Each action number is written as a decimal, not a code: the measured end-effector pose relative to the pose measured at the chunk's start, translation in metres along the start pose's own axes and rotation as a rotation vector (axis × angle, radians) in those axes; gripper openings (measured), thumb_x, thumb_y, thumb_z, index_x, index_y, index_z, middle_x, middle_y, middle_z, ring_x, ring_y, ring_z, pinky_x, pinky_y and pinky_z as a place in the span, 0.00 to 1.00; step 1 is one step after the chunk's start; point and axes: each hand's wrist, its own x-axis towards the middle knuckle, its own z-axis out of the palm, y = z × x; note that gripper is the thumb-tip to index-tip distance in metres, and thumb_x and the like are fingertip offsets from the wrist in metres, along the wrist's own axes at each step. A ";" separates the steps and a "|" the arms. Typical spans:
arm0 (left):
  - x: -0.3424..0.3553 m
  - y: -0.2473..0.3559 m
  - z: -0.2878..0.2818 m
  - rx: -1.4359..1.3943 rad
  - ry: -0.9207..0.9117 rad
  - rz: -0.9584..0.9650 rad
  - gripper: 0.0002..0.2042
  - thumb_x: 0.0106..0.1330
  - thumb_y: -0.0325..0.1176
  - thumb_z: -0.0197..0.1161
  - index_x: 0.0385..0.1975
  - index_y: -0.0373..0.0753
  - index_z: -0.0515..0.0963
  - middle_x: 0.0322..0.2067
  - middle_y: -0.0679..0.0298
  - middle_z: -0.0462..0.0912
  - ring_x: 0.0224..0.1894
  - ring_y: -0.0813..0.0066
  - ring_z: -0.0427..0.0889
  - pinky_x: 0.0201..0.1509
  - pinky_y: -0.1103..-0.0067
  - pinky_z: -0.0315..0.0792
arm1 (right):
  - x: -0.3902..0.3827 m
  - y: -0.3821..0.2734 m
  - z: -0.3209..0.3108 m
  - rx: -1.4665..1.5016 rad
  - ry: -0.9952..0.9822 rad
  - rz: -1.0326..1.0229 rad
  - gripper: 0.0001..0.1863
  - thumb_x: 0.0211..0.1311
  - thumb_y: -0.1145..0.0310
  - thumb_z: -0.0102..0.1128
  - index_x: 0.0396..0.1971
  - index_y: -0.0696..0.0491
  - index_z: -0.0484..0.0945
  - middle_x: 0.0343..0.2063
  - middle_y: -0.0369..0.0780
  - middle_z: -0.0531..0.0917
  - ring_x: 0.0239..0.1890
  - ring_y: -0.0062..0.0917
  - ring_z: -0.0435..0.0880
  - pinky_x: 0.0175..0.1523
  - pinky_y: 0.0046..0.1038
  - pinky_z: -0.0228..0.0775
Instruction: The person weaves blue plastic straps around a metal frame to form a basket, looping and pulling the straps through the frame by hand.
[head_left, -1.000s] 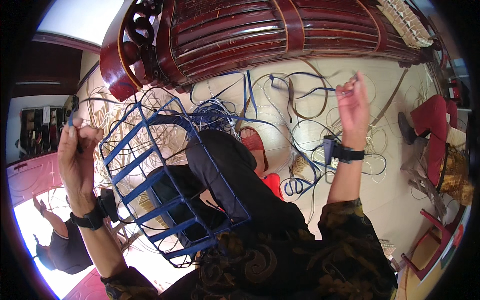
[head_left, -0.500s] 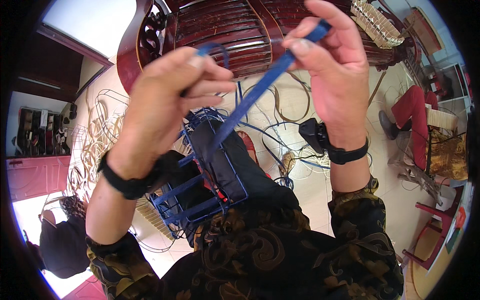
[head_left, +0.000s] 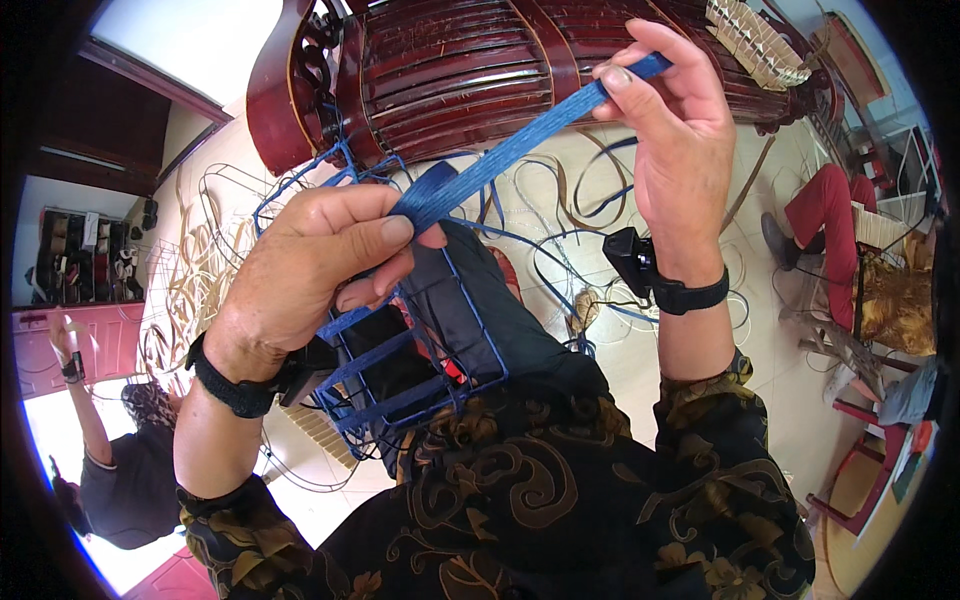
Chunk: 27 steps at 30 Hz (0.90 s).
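A flat blue strip (head_left: 510,150) runs taut and slanting between my two hands. My left hand (head_left: 335,250) pinches it between thumb and fingers, where it folds over. Up to the right, my right hand (head_left: 675,130) grips the strip's other end between thumb and forefinger, the rest of its fingers loosely curled. Below, a blue wire-like frame (head_left: 480,320), partly wrapped with blue strip, rests over my lap. My left hand and wrist hide part of it.
A dark red slatted wooden bench (head_left: 450,80) stands ahead, with a woven basket-like piece (head_left: 755,45) on its right end. Loose tan strips (head_left: 190,270) cover the floor at left. One person (head_left: 130,480) is at lower left; another's red-trousered leg (head_left: 830,220) shows at right.
My left hand has moved down along the strip and now pinches it, pulling it straight. My right hand stays nearly in place. The person at lower left has raised an arm.
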 end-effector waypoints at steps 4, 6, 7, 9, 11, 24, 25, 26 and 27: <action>-0.011 0.000 -0.003 0.103 0.026 -0.010 0.11 0.69 0.33 0.54 0.34 0.30 0.78 0.18 0.66 0.74 0.15 0.86 0.65 0.20 0.88 0.59 | 0.005 0.007 -0.009 0.028 -0.045 0.073 0.19 0.60 0.79 0.60 0.52 0.59 0.73 0.37 0.39 0.80 0.42 0.24 0.82 0.39 0.20 0.75; -0.018 0.000 -0.007 0.092 0.035 0.009 0.12 0.68 0.34 0.55 0.33 0.30 0.78 0.17 0.66 0.73 0.14 0.85 0.65 0.19 0.87 0.58 | 0.008 0.008 -0.014 0.026 -0.060 0.094 0.19 0.60 0.79 0.61 0.52 0.59 0.73 0.37 0.38 0.81 0.42 0.25 0.82 0.40 0.20 0.75; -0.020 0.001 -0.010 0.086 0.039 0.019 0.12 0.68 0.34 0.55 0.33 0.29 0.78 0.16 0.66 0.73 0.14 0.85 0.64 0.18 0.87 0.58 | 0.009 0.007 -0.015 0.022 -0.060 0.108 0.19 0.60 0.78 0.61 0.52 0.59 0.73 0.36 0.38 0.81 0.42 0.25 0.83 0.39 0.20 0.75; -0.025 0.006 -0.014 0.060 0.036 0.009 0.13 0.68 0.35 0.55 0.31 0.29 0.78 0.15 0.66 0.72 0.13 0.85 0.63 0.17 0.87 0.57 | 0.010 0.009 -0.017 -0.009 -0.075 0.149 0.20 0.60 0.77 0.61 0.53 0.59 0.72 0.39 0.39 0.81 0.44 0.26 0.82 0.43 0.22 0.75; -0.028 0.008 -0.019 0.031 0.064 -0.008 0.12 0.69 0.35 0.54 0.30 0.30 0.75 0.12 0.69 0.67 0.11 0.86 0.59 0.16 0.85 0.54 | 0.013 0.013 -0.019 -0.067 -0.107 0.201 0.22 0.61 0.74 0.61 0.54 0.61 0.70 0.44 0.42 0.79 0.50 0.29 0.79 0.50 0.27 0.74; -0.047 0.025 -0.111 -0.179 0.113 0.462 0.13 0.71 0.33 0.49 0.48 0.31 0.64 0.23 0.71 0.58 0.21 0.84 0.54 0.24 0.83 0.54 | 0.081 0.033 -0.148 0.554 0.050 0.179 0.25 0.60 0.64 0.61 0.56 0.56 0.70 0.50 0.37 0.75 0.55 0.28 0.70 0.61 0.35 0.63; -0.049 0.023 -0.132 -0.212 0.124 0.480 0.14 0.71 0.32 0.48 0.50 0.30 0.63 0.27 0.69 0.58 0.25 0.82 0.54 0.28 0.82 0.54 | 0.080 0.027 -0.178 0.523 0.150 0.205 0.25 0.61 0.63 0.60 0.56 0.56 0.70 0.51 0.38 0.75 0.56 0.28 0.70 0.62 0.36 0.63; -0.065 0.020 -0.152 -0.231 0.184 0.494 0.15 0.71 0.31 0.48 0.52 0.30 0.62 0.31 0.67 0.58 0.29 0.80 0.54 0.32 0.80 0.53 | 0.081 0.039 -0.199 0.533 0.222 0.246 0.25 0.61 0.63 0.60 0.56 0.56 0.70 0.53 0.39 0.74 0.57 0.29 0.70 0.62 0.36 0.63; -0.079 0.013 -0.176 -0.282 0.234 0.508 0.16 0.70 0.31 0.47 0.53 0.29 0.60 0.35 0.65 0.57 0.34 0.78 0.54 0.37 0.79 0.53 | 0.083 0.040 -0.212 0.504 0.180 0.250 0.25 0.62 0.65 0.60 0.57 0.59 0.69 0.53 0.41 0.74 0.58 0.30 0.70 0.62 0.37 0.64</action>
